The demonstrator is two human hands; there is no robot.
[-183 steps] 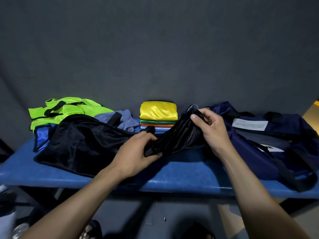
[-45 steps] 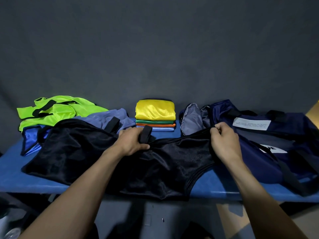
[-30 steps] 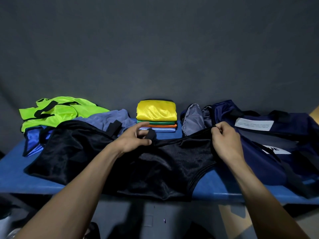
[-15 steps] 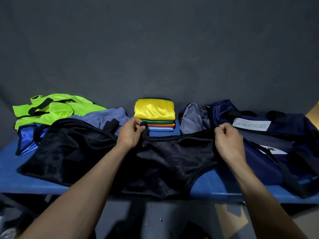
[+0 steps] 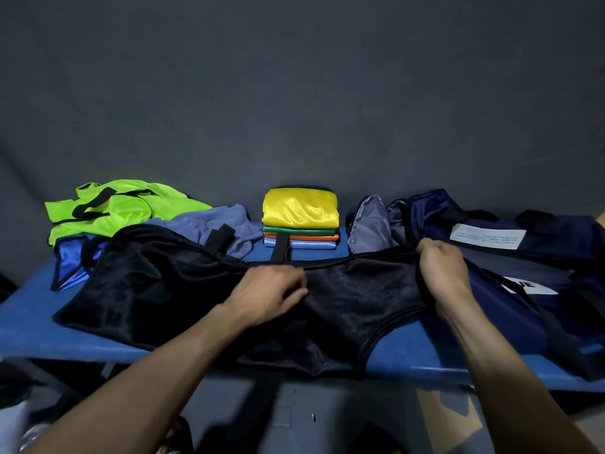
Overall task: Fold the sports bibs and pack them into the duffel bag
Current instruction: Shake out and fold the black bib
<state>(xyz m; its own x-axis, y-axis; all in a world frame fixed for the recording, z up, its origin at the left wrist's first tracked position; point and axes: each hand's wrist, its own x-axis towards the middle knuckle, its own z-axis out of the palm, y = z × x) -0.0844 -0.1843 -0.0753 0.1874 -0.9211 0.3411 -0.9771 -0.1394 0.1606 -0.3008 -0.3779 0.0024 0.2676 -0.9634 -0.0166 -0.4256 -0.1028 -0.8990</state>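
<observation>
The duffel bag (image 5: 510,253) runs off the right edge, so its far end cannot be seen. The words on its white label (image 5: 487,236) are too small to read. The right hand (image 5: 442,273) hides the corner of the black bib (image 5: 183,290) it pinches. The blue bib (image 5: 70,260) is mostly buried under other bibs. The left hand (image 5: 268,294) looks blurry.

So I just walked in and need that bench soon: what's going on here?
A person is spreading a black bib flat on the blue bench to fold it. The right hand grips its right edge; the left hand rests on its middle. A folded stack sits behind, unfolded bibs lie at left, and the duffel bag lies open at right.
</observation>
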